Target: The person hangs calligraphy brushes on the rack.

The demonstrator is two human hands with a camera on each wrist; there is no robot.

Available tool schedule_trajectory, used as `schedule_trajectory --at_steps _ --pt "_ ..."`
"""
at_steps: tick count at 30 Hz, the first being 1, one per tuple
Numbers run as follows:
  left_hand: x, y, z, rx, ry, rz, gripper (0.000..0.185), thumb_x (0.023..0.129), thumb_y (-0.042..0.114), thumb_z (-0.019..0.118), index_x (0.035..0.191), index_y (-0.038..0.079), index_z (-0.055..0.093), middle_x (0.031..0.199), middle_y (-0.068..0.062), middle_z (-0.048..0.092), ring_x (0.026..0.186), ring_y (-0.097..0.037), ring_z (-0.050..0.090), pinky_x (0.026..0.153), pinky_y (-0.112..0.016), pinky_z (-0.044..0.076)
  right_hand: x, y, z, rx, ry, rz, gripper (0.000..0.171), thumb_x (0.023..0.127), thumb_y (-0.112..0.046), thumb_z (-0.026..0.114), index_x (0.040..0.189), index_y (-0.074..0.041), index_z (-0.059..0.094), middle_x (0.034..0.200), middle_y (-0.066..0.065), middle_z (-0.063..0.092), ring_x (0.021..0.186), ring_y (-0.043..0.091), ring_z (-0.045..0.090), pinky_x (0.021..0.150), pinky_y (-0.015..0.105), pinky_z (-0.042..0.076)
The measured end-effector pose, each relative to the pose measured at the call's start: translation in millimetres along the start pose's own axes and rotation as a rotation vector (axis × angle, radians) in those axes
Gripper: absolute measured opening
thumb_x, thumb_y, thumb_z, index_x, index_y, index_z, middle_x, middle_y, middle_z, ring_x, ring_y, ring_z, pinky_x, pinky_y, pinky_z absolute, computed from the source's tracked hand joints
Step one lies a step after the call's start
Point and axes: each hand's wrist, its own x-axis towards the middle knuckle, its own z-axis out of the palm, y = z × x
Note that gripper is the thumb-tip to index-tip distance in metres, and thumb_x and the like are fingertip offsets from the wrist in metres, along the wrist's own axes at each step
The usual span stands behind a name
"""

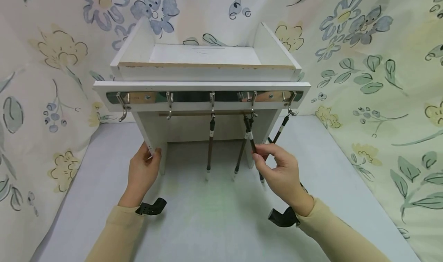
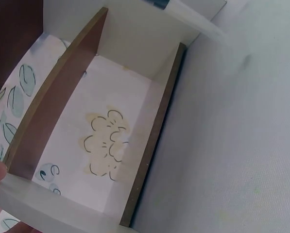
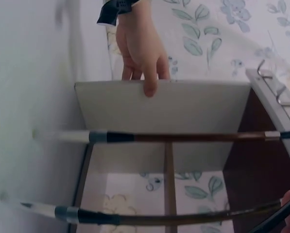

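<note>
Right hand (image 1: pixel 282 169) pinches a dark-handled brush (image 1: pixel 252 142) hanging just right of centre frame, while the left hand (image 1: pixel 143 169) grips the white rack (image 1: pixel 204 87) by its left leg. Four brushes dangle from the hook rail (image 1: pixel 207 97); the tray on top holds nothing visible. The right wrist view shows the pale bristle tips; the left wrist view shows only the rack's brown-edged underside.

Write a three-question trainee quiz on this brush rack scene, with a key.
1. True or false: the left hand grips the white rack's left side panel.
2. What does the right hand pinch? A) a bare hook B) a hanging brush C) the cloth backdrop
3. Fill in: the rail carries ___ metal hooks.

Key: 1 true; 2 B; 3 five.
</note>
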Motion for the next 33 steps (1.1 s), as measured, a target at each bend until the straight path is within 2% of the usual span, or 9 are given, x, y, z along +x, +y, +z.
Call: schedule_trajectory --at_steps 6,16,25,33 --pt "0.7 0.0 0.1 -0.010 0.000 -0.001 0.046 0.100 0.024 0.051 0.144 0.011 0.045 0.134 -0.022 0.054 0.110 -0.040 0.060 0.083 -0.051 0.053 -6.8 16.8 11.6 0.052 -0.050 -0.025 0.027 0.078 0.011 0.066 0.104 0.004 0.069 0.087 0.014 0.069 0.077 0.014 0.059 0.068 0.022 0.049" --pt "0.9 -0.1 0.4 -0.001 0.003 -0.002 0.046 0.100 0.024 0.051 0.144 0.011 0.045 0.133 -0.022 0.054 0.110 -0.040 0.060 0.082 -0.051 0.053 -7.5 19.4 25.4 0.090 -0.114 -0.017 0.022 0.086 0.001 0.066 0.108 0.000 0.068 0.086 0.010 0.068 0.075 0.015 0.059 0.066 0.023 0.050" --pt "0.5 0.3 0.5 0.003 0.006 0.002 0.046 0.100 0.023 0.051 0.145 0.011 0.045 0.134 -0.022 0.054 0.111 -0.040 0.060 0.083 -0.051 0.052 -4.6 15.6 35.6 0.094 -0.156 0.011 0.029 0.081 0.009 0.067 0.108 -0.002 0.069 0.087 0.004 0.067 0.076 0.015 0.058 0.066 0.025 0.051" --pt "0.6 -0.1 0.2 0.006 0.002 0.000 0.047 0.100 0.024 0.051 0.145 0.012 0.044 0.136 -0.020 0.053 0.113 -0.038 0.059 0.084 -0.049 0.052 -1.4 7.1 48.9 0.119 -0.240 0.091 0.026 0.085 0.007 0.067 0.108 -0.004 0.069 0.089 0.005 0.068 0.076 0.013 0.058 0.061 0.027 0.051"
